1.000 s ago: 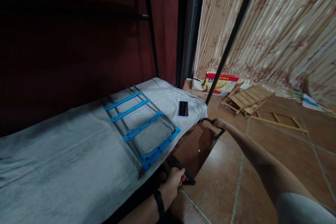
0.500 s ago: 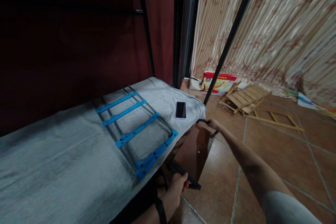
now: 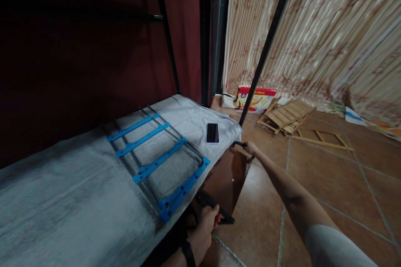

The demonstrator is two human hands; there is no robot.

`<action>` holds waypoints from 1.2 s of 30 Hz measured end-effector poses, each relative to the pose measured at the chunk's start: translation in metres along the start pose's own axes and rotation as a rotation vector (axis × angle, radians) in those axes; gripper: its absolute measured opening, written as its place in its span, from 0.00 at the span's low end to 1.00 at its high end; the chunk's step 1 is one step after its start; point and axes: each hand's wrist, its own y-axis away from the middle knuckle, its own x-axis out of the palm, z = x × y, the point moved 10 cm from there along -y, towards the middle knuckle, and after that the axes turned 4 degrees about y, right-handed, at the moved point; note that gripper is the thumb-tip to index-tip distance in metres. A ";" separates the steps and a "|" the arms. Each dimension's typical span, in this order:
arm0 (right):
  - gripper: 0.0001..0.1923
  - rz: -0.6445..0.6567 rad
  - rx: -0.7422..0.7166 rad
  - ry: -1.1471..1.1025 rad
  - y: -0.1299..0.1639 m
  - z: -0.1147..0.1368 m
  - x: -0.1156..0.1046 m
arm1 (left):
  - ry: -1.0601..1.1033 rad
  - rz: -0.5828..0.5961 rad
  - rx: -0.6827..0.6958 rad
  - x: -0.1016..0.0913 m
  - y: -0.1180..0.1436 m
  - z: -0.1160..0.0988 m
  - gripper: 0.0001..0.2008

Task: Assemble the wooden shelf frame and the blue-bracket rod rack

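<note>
Lengthwise, brown panel (image 3: pixel 225 175) runs forward; black bar (image 3: pixel 226 217) — crosswise.

The board (image 3: pixel 224 179) is reddish brown, its legs (image 3: pixel 227 216) black. Blue crossbars (image 3: pixel 161 158) join dark grey rods (image 3: pixel 192 149) over a pale grey cloth (image 3: pixel 78 183). The phone (image 3: pixel 212 133) is black-screened with a pale edge. Cream-and-brown stripes and reddish blotches pattern the curtain (image 3: pixel 313 29); pale lines grid the brown tiles (image 3: pixel 326 175). The person's wristband (image 3: pixel 188 254) is black.
</note>
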 end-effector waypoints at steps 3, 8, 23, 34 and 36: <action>0.18 -0.002 0.004 0.000 -0.001 0.000 0.005 | -0.008 -0.032 -0.022 -0.002 0.000 0.008 0.17; 0.18 -0.017 0.007 0.004 -0.004 0.001 0.008 | 0.008 0.052 -0.073 -0.001 -0.003 0.011 0.11; 0.26 -0.056 0.077 0.064 0.022 -0.014 0.004 | 0.004 0.098 0.004 0.001 -0.012 0.003 0.20; 0.35 -0.094 0.141 0.053 0.037 -0.012 0.000 | 0.031 0.250 0.014 0.003 0.001 0.000 0.21; 0.34 -0.099 0.153 0.051 0.037 -0.011 0.000 | 0.043 0.272 0.000 0.002 0.003 0.003 0.19</action>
